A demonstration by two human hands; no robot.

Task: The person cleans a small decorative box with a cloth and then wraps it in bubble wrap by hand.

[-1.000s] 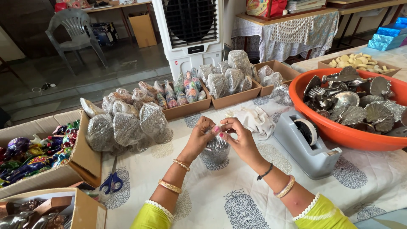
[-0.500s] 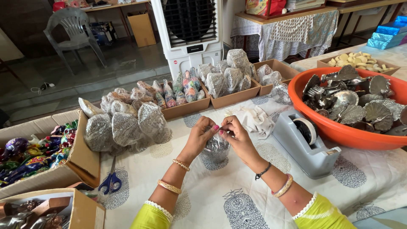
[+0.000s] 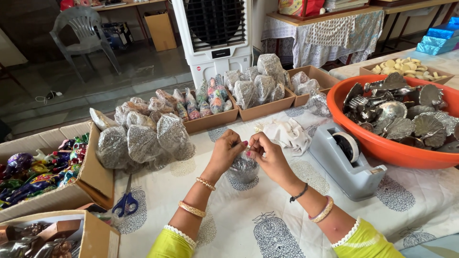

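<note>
My left hand (image 3: 225, 152) and my right hand (image 3: 267, 154) meet over a small clear plastic bag (image 3: 243, 168) holding a silver metal piece, standing on the printed white tablecloth (image 3: 267, 224). Both hands pinch the gathered top of the bag between fingertips. A grey tape dispenser (image 3: 345, 158) sits just right of my right hand. A crumpled white cloth (image 3: 287, 133) lies behind my hands.
An orange tub (image 3: 382, 148) of silver leaf-shaped pieces stands at right. Packed clear bags (image 3: 143, 141) pile at left, with cardboard trays (image 3: 265, 107) of more bags behind. Blue scissors (image 3: 125, 204) lie near boxes (image 3: 57, 191) of colourful figures. A white air cooler (image 3: 215, 38) stands beyond.
My hands stay at the bag's top; the fingers have shifted slightly, working the gathered plastic. Nothing else moved.
</note>
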